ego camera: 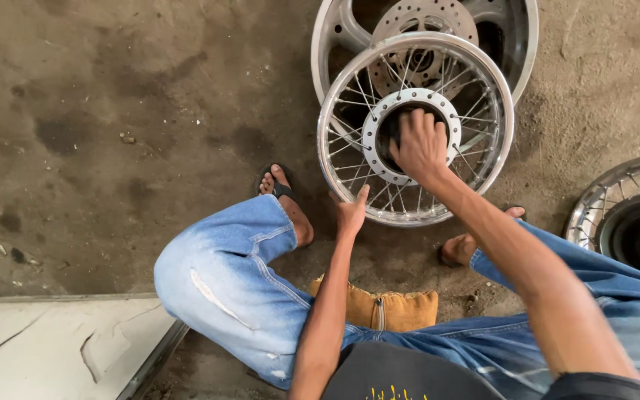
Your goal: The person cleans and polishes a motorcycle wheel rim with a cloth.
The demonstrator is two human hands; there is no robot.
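Note:
A chrome spoked wheel [483,96] stands between my feet on the dirt floor, its hub ringed by a silver flange with holes. My right hand [420,147] presses into the dark hub opening, fingers curled in; what it touches inside is hidden. At the rim's lower left edge, my left hand [351,212] grips the rim with the thumb up. I sit with knees apart in blue jeans.
A second rim with a brake disc [424,18] leans behind the spoked wheel. Another spoked wheel with a dark hub [631,222] lies at the right. A tan cushion [394,310] is under me. A cracked pale slab [53,344] sits at lower left.

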